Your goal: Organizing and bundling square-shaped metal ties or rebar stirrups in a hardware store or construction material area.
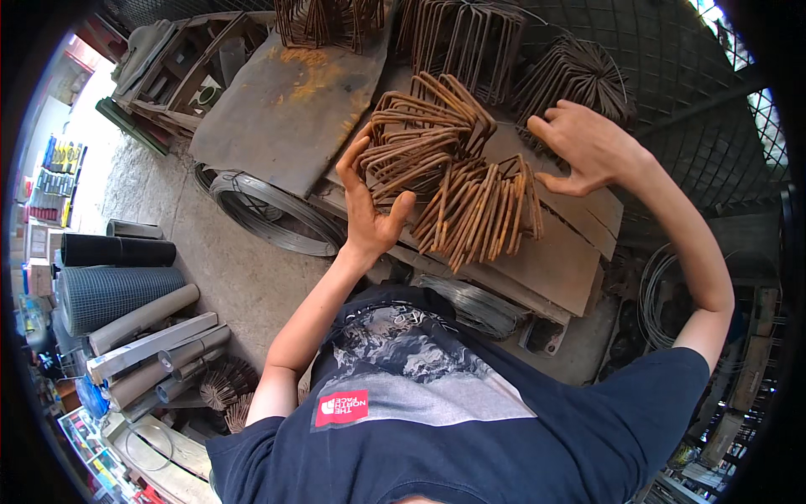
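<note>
A fanned heap of rusty steel rebar stirrups (483,210) lies on the wooden table top (546,265) in front of me. My left hand (369,202) stands upright at the heap's left side, its fingers stretched and its thumb apart. The fingers are against or very close to the outer bars; whether they touch, I cannot tell. To the right of the heap, my right hand (588,151) is raised with thumb and fingers apart and nothing between them. Behind it sits a darker round bundle of stirrups (579,76).
More stirrup bundles (466,42) stand along the table's back, beside a stained metal sheet (281,109). Coils of grey wire (269,210) lie under the table edge. Rolls of mesh (117,294) are stacked on the left. A mesh fence (672,76) rises at the back right.
</note>
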`<state>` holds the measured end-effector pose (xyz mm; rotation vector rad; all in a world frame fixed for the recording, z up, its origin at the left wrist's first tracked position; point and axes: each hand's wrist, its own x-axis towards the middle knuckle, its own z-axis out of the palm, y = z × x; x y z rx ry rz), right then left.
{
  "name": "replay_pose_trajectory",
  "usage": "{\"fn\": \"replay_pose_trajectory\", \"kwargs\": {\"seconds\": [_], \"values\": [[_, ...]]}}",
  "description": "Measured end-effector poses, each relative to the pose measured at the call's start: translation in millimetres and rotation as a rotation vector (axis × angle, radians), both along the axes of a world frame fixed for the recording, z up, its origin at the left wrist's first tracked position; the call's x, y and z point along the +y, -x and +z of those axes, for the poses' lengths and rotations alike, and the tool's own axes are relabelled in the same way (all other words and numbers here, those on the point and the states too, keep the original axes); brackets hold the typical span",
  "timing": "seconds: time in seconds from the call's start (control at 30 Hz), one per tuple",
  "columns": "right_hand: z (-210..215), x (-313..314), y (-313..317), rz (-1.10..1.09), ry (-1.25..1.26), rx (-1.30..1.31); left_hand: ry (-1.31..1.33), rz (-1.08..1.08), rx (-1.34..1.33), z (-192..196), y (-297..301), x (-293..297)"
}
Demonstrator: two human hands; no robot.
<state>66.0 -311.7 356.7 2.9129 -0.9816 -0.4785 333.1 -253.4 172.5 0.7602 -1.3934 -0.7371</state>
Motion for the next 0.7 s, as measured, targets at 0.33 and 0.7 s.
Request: {"fn": "replay_pose_trajectory", "kwargs": {"seconds": [0.33, 0.7], "values": [[-10.3, -8.0, -24.6, -0.395, -0.352, -0.484, -0.117, 0.023, 0.340, -21.7, -3.0, 1.7], [2.6, 40.2, -73.1, -0.419, -0.306, -0.839, -0.002, 0.097, 0.644, -18.6, 0.6, -14.8]]}}
